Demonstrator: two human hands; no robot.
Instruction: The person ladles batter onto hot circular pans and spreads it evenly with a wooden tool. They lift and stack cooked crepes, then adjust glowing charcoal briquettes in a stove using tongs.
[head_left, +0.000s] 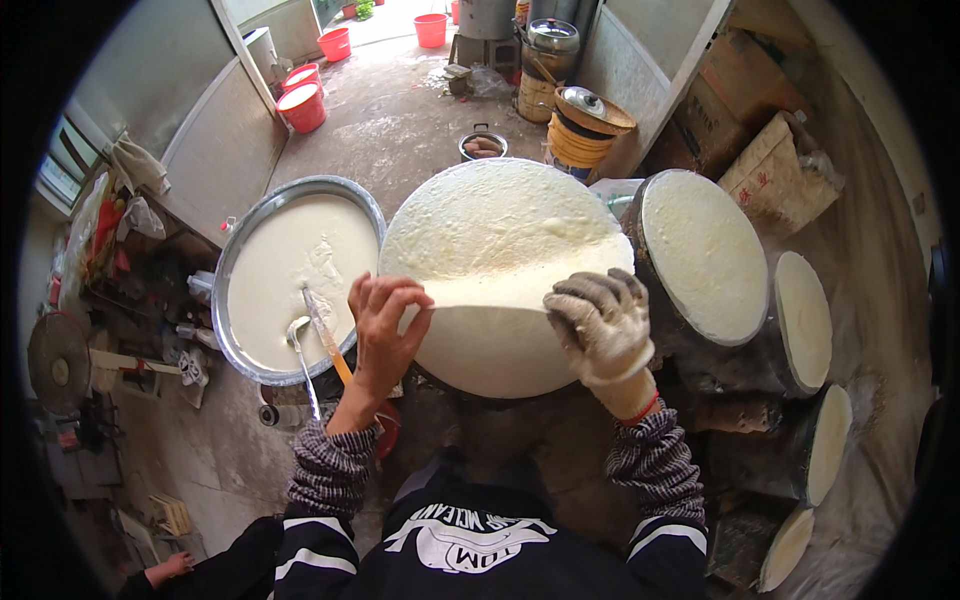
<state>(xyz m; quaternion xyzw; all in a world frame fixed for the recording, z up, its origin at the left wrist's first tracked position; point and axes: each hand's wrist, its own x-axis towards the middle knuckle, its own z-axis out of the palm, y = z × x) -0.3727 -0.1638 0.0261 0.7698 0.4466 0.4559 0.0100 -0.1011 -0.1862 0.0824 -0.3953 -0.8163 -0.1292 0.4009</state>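
Note:
A large, thin, round pancake [500, 215], pale yellow and bubbly on top, lies in front of me on a round dark-rimmed griddle [480, 398]. My bare left hand [385, 325] pinches its raised edge on the left. On the right, my right hand [603, 335], in a stained white work glove, grips the same edge. That edge runs nearly straight between both hands, with a smooth pale surface curving below it. Left of the griddle stands a metal basin [226, 330] of cream-coloured batter [280, 260]. A ladle [298, 340] and an orange-handled tool [335, 352] rest in it.
Several more pale round pancakes [705, 255] lie on dark round supports along my right. Beyond are a pot [482, 145], a lidded basket [590, 115] and red buckets [302, 105]. Cardboard boxes [745, 85] stand far right. A fan [60, 365] and another person's hand [178, 568] are at left.

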